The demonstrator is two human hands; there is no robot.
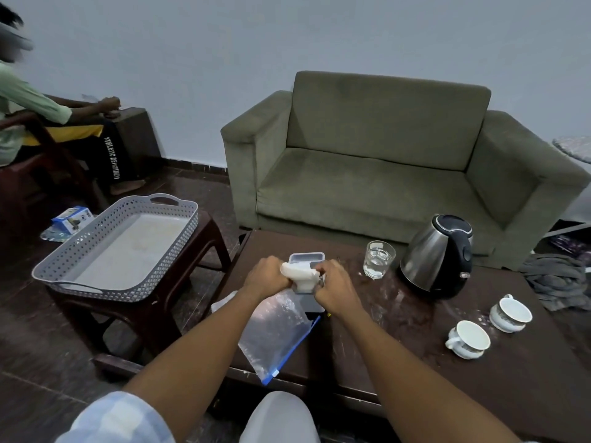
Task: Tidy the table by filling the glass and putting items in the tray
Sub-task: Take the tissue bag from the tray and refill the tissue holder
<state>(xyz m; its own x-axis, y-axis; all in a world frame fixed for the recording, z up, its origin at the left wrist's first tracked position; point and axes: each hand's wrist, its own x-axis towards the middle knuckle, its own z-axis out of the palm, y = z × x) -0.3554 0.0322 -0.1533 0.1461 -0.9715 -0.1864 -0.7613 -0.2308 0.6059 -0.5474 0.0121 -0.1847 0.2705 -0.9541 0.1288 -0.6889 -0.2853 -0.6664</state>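
Both fists, left hand (267,274) and right hand (335,282), clamped on crumpled white cloth (299,272) above clear blue-edged zip bag (275,330)

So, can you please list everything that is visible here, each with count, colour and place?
tray: 1, grey, on the stool at left
stool: 1, dark brown, left of the table
table: 1, dark brown, centre
glass: 1, clear, holds water, table, left of the kettle
kettle: 1, steel and black, table, far right
cups: 2, white, table, near right
box: 1, grey, table, behind the hands
zip bag: 1, clear with blue edge, table, near edge
sofa: 1, green, behind the table
small carton: 1, blue, floor, left
cloth heap: 1, grey, floor, right
second person: 1, seated, far left
left hand: grips a white packet
right hand: grips the same packet
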